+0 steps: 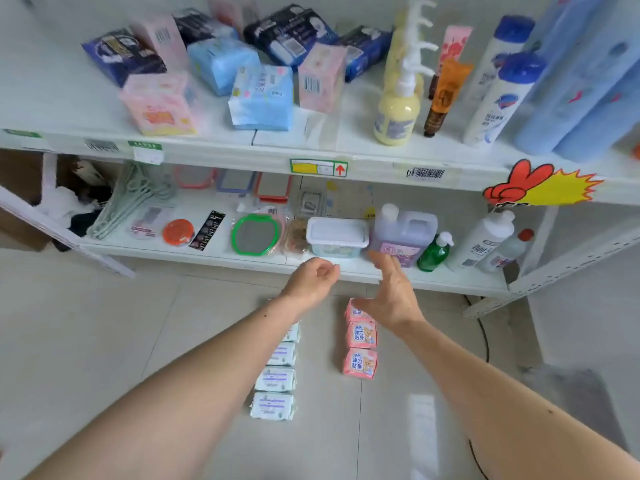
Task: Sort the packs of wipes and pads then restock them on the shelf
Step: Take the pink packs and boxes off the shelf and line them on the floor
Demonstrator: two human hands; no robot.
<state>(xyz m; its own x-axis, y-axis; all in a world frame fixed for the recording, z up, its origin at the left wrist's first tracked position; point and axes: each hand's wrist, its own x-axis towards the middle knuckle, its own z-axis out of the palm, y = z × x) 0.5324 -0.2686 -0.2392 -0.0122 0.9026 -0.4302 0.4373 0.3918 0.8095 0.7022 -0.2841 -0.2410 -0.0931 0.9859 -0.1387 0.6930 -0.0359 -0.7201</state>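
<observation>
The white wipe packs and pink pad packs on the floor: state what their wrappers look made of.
White wipe packs: apparently soft plastic film, slightly glossy; the sides bulge and the ends look crimped. Pink pad packs: likely thin printed plastic wrap, with pillowy corners and a faint sheen. The blur leaves the exact film uncertain.

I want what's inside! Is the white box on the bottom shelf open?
Shut. The white box has its lid lying flat on top, no gap showing.

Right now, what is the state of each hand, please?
Left hand: fingers loosely curled, holding nothing.
Right hand: open, fingers straight, holding nothing.
</observation>
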